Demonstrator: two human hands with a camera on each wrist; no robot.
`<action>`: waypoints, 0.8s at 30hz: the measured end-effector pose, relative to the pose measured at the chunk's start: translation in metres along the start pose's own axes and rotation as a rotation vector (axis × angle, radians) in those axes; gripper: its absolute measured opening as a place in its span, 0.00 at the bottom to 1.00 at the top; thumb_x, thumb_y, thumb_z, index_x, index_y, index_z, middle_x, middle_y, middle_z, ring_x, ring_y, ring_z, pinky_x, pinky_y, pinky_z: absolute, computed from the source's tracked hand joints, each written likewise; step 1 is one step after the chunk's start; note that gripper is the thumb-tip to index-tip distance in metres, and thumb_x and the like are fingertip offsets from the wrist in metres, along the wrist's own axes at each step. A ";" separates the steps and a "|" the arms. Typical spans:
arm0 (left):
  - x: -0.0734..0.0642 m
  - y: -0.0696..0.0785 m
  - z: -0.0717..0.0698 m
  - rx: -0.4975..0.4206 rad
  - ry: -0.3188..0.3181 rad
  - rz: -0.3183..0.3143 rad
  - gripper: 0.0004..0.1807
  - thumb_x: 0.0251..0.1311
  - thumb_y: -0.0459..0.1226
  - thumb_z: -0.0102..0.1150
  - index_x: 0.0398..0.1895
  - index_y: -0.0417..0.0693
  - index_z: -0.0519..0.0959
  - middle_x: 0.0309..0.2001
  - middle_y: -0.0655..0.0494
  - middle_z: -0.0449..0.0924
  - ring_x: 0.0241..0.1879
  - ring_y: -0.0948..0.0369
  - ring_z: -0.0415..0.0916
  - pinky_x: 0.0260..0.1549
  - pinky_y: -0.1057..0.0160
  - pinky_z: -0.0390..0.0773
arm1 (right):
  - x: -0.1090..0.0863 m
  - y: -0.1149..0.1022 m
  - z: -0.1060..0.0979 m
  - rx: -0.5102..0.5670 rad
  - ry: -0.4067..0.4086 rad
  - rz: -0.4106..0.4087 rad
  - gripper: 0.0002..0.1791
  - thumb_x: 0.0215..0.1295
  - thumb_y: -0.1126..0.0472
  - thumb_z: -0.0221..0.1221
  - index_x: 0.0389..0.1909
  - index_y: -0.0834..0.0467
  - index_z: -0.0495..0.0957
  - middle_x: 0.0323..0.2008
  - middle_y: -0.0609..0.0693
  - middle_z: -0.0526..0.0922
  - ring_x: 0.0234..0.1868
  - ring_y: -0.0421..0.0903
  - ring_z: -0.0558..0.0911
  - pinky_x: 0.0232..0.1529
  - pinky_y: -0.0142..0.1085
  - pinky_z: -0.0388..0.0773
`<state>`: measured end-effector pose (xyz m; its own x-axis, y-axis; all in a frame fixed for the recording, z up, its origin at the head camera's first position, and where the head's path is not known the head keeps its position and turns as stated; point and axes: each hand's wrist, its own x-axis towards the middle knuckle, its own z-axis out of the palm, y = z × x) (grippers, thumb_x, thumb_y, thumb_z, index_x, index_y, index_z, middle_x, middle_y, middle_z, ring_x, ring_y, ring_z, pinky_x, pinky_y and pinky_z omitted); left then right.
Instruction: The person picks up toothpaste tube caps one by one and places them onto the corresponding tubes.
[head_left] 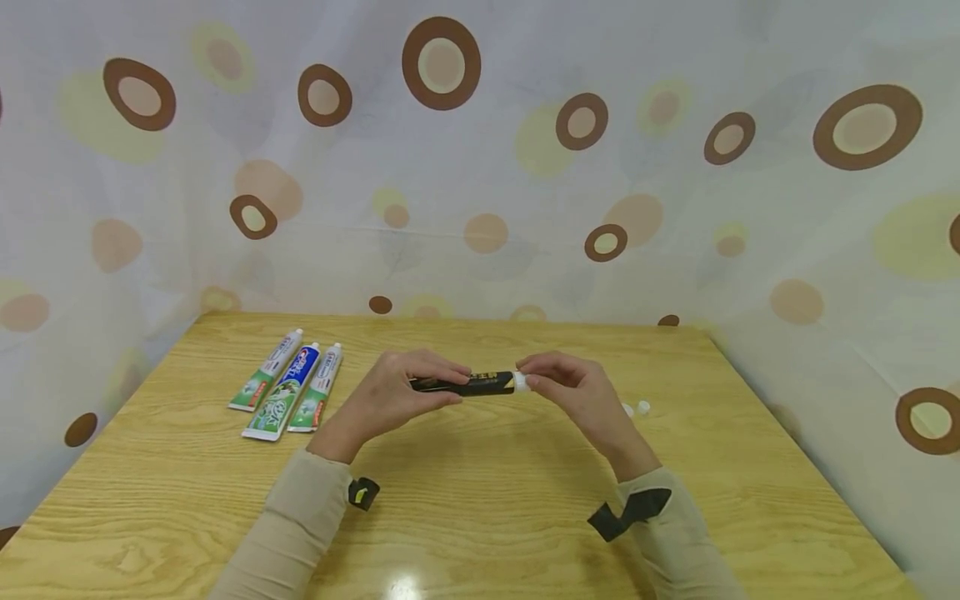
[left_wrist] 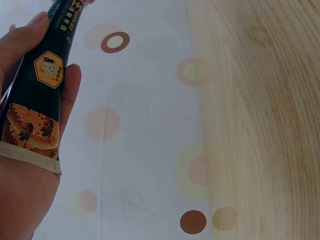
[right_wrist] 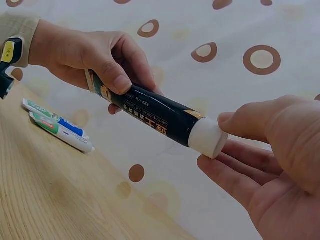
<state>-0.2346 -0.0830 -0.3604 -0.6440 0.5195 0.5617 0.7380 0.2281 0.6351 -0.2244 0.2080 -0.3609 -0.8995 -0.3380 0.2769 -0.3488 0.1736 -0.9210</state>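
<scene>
A black toothpaste tube point(head_left: 489, 384) is held sideways above the table, its printed bee-and-honeycomb end showing in the left wrist view. My left hand point(head_left: 405, 387) grips the tube's body, thumb on one side and fingers on the other. At the other end, the white cap point(right_wrist: 206, 138) sits on the tube. My right hand point(right_wrist: 280, 155) pinches this cap between thumb and fingers. In the left wrist view the tube point(left_wrist: 42, 95) slants up across the palm, and the cap is out of frame there.
Three toothpaste tubes lie side by side at the left: a blue-and-green one point(head_left: 283, 396) between two white-and-green ones point(head_left: 264, 372). Small white caps point(head_left: 643, 407) lie on the wooden table point(head_left: 480, 517) beyond the right wrist. A patterned curtain point(head_left: 487, 167) surrounds the table's back and sides.
</scene>
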 end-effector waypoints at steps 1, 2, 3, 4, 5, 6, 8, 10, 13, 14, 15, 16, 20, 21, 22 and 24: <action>0.000 0.000 0.000 -0.004 0.001 -0.001 0.13 0.53 0.34 0.73 0.44 0.53 0.89 0.49 0.58 0.87 0.49 0.61 0.84 0.43 0.64 0.84 | 0.000 0.000 0.000 -0.005 -0.004 0.006 0.16 0.69 0.57 0.62 0.53 0.61 0.81 0.56 0.54 0.82 0.53 0.43 0.84 0.54 0.34 0.80; 0.000 0.000 0.000 -0.010 -0.001 -0.002 0.13 0.53 0.34 0.73 0.44 0.53 0.89 0.48 0.58 0.87 0.49 0.62 0.84 0.43 0.64 0.84 | 0.000 0.000 0.000 -0.003 -0.010 0.013 0.16 0.69 0.58 0.62 0.54 0.61 0.81 0.55 0.54 0.82 0.52 0.43 0.84 0.54 0.34 0.81; 0.000 0.000 -0.001 -0.011 -0.002 -0.003 0.13 0.53 0.34 0.73 0.44 0.53 0.89 0.49 0.58 0.87 0.49 0.62 0.84 0.43 0.64 0.84 | 0.000 0.000 -0.001 0.002 -0.017 0.019 0.16 0.69 0.58 0.61 0.54 0.61 0.81 0.54 0.54 0.83 0.51 0.43 0.85 0.53 0.35 0.81; 0.000 -0.001 -0.001 -0.012 -0.002 -0.005 0.13 0.54 0.34 0.73 0.44 0.53 0.89 0.49 0.58 0.87 0.49 0.62 0.84 0.43 0.64 0.84 | 0.000 0.000 -0.001 0.010 -0.024 0.024 0.17 0.69 0.59 0.61 0.55 0.61 0.80 0.53 0.54 0.83 0.50 0.44 0.85 0.53 0.35 0.81; 0.000 -0.001 -0.001 -0.011 -0.003 -0.005 0.13 0.54 0.34 0.73 0.44 0.53 0.89 0.49 0.58 0.87 0.49 0.62 0.84 0.43 0.64 0.84 | 0.000 0.000 -0.001 0.021 -0.029 0.026 0.17 0.69 0.60 0.61 0.56 0.62 0.80 0.52 0.54 0.83 0.49 0.44 0.85 0.53 0.36 0.82; 0.000 -0.001 -0.001 -0.011 -0.003 -0.006 0.13 0.54 0.34 0.73 0.44 0.53 0.89 0.49 0.58 0.87 0.49 0.62 0.83 0.43 0.64 0.84 | 0.000 0.000 0.000 0.033 -0.035 0.027 0.17 0.70 0.60 0.61 0.56 0.62 0.79 0.52 0.55 0.83 0.48 0.45 0.85 0.53 0.37 0.82; 0.000 -0.001 0.000 -0.012 -0.003 -0.009 0.13 0.54 0.34 0.73 0.44 0.54 0.89 0.49 0.58 0.87 0.49 0.62 0.83 0.44 0.65 0.84 | 0.000 0.001 0.000 0.044 -0.036 0.021 0.17 0.70 0.60 0.60 0.56 0.62 0.79 0.52 0.55 0.82 0.49 0.45 0.85 0.53 0.38 0.82; 0.000 -0.001 0.000 -0.012 -0.004 -0.009 0.13 0.54 0.34 0.73 0.44 0.54 0.89 0.49 0.59 0.87 0.49 0.62 0.83 0.44 0.64 0.84 | 0.001 0.001 0.001 0.035 -0.026 0.010 0.17 0.70 0.59 0.60 0.56 0.61 0.79 0.53 0.56 0.82 0.50 0.44 0.85 0.54 0.37 0.82; 0.000 -0.002 0.000 -0.013 -0.006 -0.010 0.13 0.54 0.35 0.73 0.44 0.54 0.89 0.49 0.58 0.87 0.49 0.62 0.83 0.44 0.64 0.84 | 0.001 0.001 0.001 0.007 -0.012 -0.005 0.16 0.70 0.58 0.60 0.54 0.61 0.80 0.55 0.56 0.81 0.52 0.43 0.84 0.54 0.34 0.80; 0.000 -0.002 0.000 -0.013 -0.007 -0.010 0.13 0.54 0.35 0.73 0.44 0.54 0.89 0.49 0.58 0.87 0.49 0.62 0.83 0.44 0.64 0.84 | 0.001 0.001 0.001 -0.002 -0.007 -0.007 0.16 0.70 0.57 0.60 0.54 0.60 0.81 0.55 0.56 0.82 0.52 0.42 0.84 0.54 0.34 0.80; 0.000 -0.002 0.000 -0.013 -0.007 -0.012 0.13 0.54 0.35 0.73 0.44 0.54 0.89 0.49 0.58 0.87 0.49 0.62 0.83 0.44 0.65 0.84 | 0.001 0.001 0.001 -0.001 -0.007 -0.006 0.15 0.70 0.57 0.60 0.53 0.60 0.81 0.55 0.55 0.82 0.52 0.42 0.84 0.54 0.34 0.80; 0.000 -0.002 0.000 -0.012 -0.006 -0.013 0.13 0.54 0.35 0.73 0.44 0.54 0.89 0.49 0.59 0.87 0.49 0.62 0.83 0.44 0.65 0.84 | 0.001 0.001 0.001 0.004 -0.010 -0.005 0.15 0.70 0.57 0.61 0.53 0.60 0.81 0.55 0.55 0.82 0.52 0.42 0.84 0.54 0.34 0.80; 0.000 -0.001 0.000 -0.009 0.000 -0.015 0.13 0.53 0.35 0.73 0.44 0.54 0.89 0.49 0.59 0.87 0.49 0.62 0.83 0.44 0.64 0.84 | 0.001 0.001 0.000 0.033 -0.029 0.004 0.16 0.69 0.59 0.61 0.54 0.62 0.81 0.51 0.52 0.83 0.49 0.44 0.85 0.54 0.40 0.82; 0.000 -0.001 0.000 -0.009 0.001 -0.014 0.13 0.53 0.35 0.73 0.44 0.54 0.89 0.49 0.59 0.87 0.49 0.62 0.83 0.44 0.64 0.84 | 0.001 0.001 0.000 0.047 -0.035 0.008 0.17 0.69 0.59 0.61 0.54 0.63 0.80 0.50 0.51 0.83 0.48 0.45 0.85 0.54 0.41 0.82; 0.000 -0.001 0.000 -0.007 0.002 -0.012 0.13 0.53 0.35 0.73 0.44 0.54 0.89 0.49 0.59 0.87 0.49 0.62 0.83 0.44 0.64 0.84 | 0.001 0.001 0.000 0.057 -0.040 0.010 0.17 0.69 0.60 0.61 0.55 0.64 0.79 0.50 0.51 0.83 0.47 0.45 0.85 0.54 0.43 0.82; 0.000 0.000 0.000 -0.007 0.001 -0.007 0.13 0.53 0.34 0.73 0.44 0.53 0.89 0.49 0.59 0.87 0.49 0.62 0.83 0.44 0.64 0.84 | 0.001 0.001 0.000 0.069 -0.043 0.014 0.19 0.70 0.60 0.61 0.56 0.67 0.78 0.50 0.51 0.83 0.47 0.46 0.86 0.54 0.45 0.82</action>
<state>-0.2349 -0.0830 -0.3600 -0.6496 0.5171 0.5573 0.7317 0.2260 0.6431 -0.2259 0.2079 -0.3614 -0.8917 -0.3752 0.2532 -0.3159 0.1153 -0.9418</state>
